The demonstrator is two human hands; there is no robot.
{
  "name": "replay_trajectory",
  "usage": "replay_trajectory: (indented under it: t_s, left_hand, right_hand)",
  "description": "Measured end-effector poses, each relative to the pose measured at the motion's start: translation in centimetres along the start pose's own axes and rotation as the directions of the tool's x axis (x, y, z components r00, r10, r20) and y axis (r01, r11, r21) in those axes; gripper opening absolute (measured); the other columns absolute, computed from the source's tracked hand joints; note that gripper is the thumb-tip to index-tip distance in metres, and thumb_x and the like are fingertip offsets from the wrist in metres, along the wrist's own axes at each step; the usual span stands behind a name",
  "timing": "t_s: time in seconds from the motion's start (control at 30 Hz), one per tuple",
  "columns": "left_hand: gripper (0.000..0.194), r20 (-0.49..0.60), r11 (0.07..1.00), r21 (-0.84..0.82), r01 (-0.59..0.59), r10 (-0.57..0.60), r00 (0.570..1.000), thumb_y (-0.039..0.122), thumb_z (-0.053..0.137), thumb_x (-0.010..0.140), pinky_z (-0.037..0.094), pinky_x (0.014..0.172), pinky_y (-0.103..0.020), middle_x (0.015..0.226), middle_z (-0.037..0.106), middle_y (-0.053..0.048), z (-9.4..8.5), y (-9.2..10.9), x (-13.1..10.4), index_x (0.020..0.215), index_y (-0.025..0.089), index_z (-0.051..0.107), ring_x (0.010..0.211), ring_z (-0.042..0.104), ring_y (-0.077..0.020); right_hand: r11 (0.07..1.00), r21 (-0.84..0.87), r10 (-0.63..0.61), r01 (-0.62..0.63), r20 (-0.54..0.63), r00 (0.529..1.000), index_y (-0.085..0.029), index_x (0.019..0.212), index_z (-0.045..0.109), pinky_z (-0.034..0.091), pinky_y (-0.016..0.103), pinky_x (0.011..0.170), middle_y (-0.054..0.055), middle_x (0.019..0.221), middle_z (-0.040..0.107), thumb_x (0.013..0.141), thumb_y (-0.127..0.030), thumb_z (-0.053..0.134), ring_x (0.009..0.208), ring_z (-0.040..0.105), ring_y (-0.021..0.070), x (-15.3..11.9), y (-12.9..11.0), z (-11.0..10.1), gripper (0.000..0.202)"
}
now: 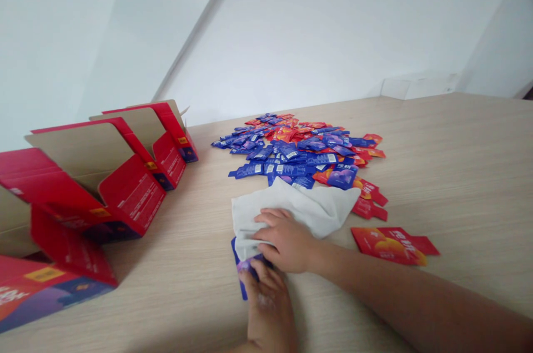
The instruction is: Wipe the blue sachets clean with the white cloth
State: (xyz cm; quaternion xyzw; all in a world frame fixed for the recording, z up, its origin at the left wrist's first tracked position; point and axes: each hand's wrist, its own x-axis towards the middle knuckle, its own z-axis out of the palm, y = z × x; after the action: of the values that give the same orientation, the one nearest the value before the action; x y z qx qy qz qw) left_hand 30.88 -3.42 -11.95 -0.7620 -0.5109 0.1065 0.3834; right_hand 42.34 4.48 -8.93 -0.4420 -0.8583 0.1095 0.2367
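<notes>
My right hand [287, 241] presses on a white cloth [308, 210], its fingers bent over the fabric. Part of that cloth covers a blue sachet [238, 278] with a purple fruit print, lying on the table. With thumb and fingers, my left hand [270, 300] grips the sachet's near part and holds it against the tabletop. Just beyond the cloth spreads a heap of blue sachets [283, 160] mixed with red and orange ones. One red sachet [391, 246] with orange fruit lies apart, beside my right forearm.
Several open red cardboard boxes [133, 195] with purple lower edges stand in a row on the left, flaps raised. The pale wooden table [466, 175] meets a white wall at the back. A clear, box-like object [418, 86] is at the back right.
</notes>
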Motion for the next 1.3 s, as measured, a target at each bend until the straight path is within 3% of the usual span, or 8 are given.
replay_trajectory:
  t_s: [0.13,0.47,0.77,1.0,1.13,1.3]
  left_hand:
    - [0.037,0.021,0.999,0.050,-0.019,0.018,1.000,0.006,0.045,0.078,0.044,0.096,-0.047,0.110,0.068,-0.021,-0.35,-0.01,-0.06,0.108,0.006,0.066,0.099,0.066,-0.0288]
    - [0.039,0.007,1.000,0.030,0.007,-0.008,1.000,0.004,0.043,0.076,0.043,0.097,-0.049,0.109,0.068,-0.021,-0.02,0.16,0.04,0.107,0.005,0.066,0.098,0.066,-0.0290]
    - [0.036,-0.035,0.994,-0.103,0.025,-0.028,0.999,0.004,0.043,0.076,0.042,0.097,-0.050,0.109,0.068,-0.023,0.55,0.43,-0.19,0.102,0.004,0.068,0.099,0.065,-0.0293]
    - [0.038,0.009,0.999,0.042,0.008,-0.008,1.000,0.008,0.044,0.078,0.039,0.099,-0.050,0.110,0.068,-0.020,0.43,0.45,-0.14,0.109,0.006,0.065,0.096,0.066,-0.0277]
    - [0.037,0.018,1.000,-0.007,0.008,-0.008,1.000,0.007,0.045,0.079,0.041,0.098,-0.047,0.111,0.067,-0.022,0.30,0.35,-0.10,0.111,0.003,0.064,0.099,0.065,-0.0282]
    - [0.035,-0.002,0.998,-0.058,0.015,-0.015,1.000,0.007,0.045,0.079,0.042,0.097,-0.049,0.108,0.067,-0.025,0.22,0.19,-0.05,0.107,0.000,0.064,0.099,0.065,-0.0300]
  right_hand:
    - [1.000,-0.007,0.026,-0.026,0.004,1.000,-0.026,0.110,0.068,0.027,0.046,0.105,0.006,0.131,0.053,0.087,-0.032,0.050,0.129,0.036,0.0270,0.00,-0.03,-0.06,0.030]
    - [0.992,0.019,-0.129,0.128,0.013,0.992,-0.023,0.101,0.071,0.029,0.044,0.105,0.007,0.131,0.054,0.085,-0.030,0.052,0.129,0.038,0.0263,-0.13,0.09,-0.27,0.026]
    - [0.999,-0.031,0.019,-0.020,-0.030,0.999,-0.021,0.092,0.072,0.026,0.046,0.105,0.007,0.128,0.056,0.087,-0.032,0.050,0.128,0.037,0.0270,0.05,0.14,0.12,0.025]
    - [0.993,0.013,-0.119,0.119,0.012,0.993,-0.022,0.096,0.072,0.029,0.044,0.104,0.007,0.130,0.054,0.086,-0.030,0.052,0.128,0.038,0.0266,-0.06,0.22,-0.21,0.024]
    - [0.985,0.034,-0.171,0.170,0.017,0.985,-0.023,0.101,0.071,0.029,0.042,0.105,0.006,0.131,0.054,0.086,-0.030,0.052,0.127,0.040,0.0250,-0.08,0.15,-0.28,0.026]
    - [0.998,0.010,-0.070,0.070,-0.017,0.997,-0.021,0.094,0.071,0.029,0.044,0.105,0.006,0.128,0.056,0.087,-0.033,0.050,0.127,0.039,0.0261,0.02,0.21,0.08,0.025]
